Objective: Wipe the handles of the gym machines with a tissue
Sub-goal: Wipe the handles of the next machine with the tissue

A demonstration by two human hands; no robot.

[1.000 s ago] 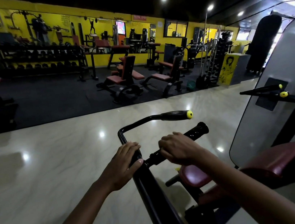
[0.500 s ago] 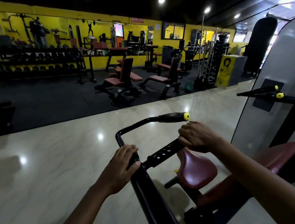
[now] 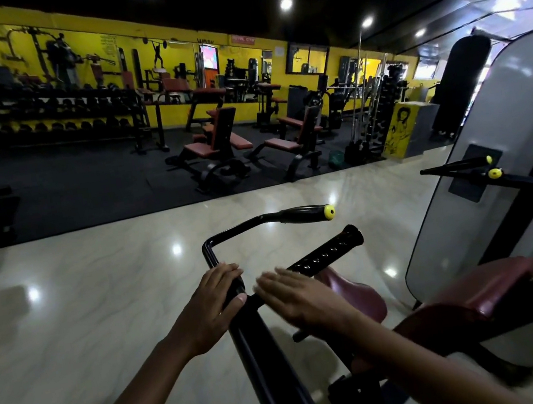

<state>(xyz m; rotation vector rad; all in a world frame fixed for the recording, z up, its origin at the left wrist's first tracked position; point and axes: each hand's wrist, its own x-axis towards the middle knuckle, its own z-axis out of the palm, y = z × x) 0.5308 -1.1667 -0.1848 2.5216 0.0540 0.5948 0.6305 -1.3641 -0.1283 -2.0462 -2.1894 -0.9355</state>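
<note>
Left hand [image 3: 209, 307] grips the machine arm [image 3: 263, 356] at the bend. Right hand [image 3: 300, 296] flat, fingers straight, blurred; no tissue visible. Ribbed handle [image 3: 328, 250] runs up-right from right hand, the nearer; I judge it next.

Near handle grip [image 3: 328, 251]: black, ribbed, glossy rubber-like.
Machine frame tube [image 3: 263, 356]: black, smooth, glossy.
Seat pad [image 3: 356, 292]: maroon, smooth, leather-like.
Near floor [image 3: 88, 329]: pale, polished, marbled.

A gym: benches [image 3: 216, 147], seemingly dumbbell racks [image 3: 65, 117].
</note>
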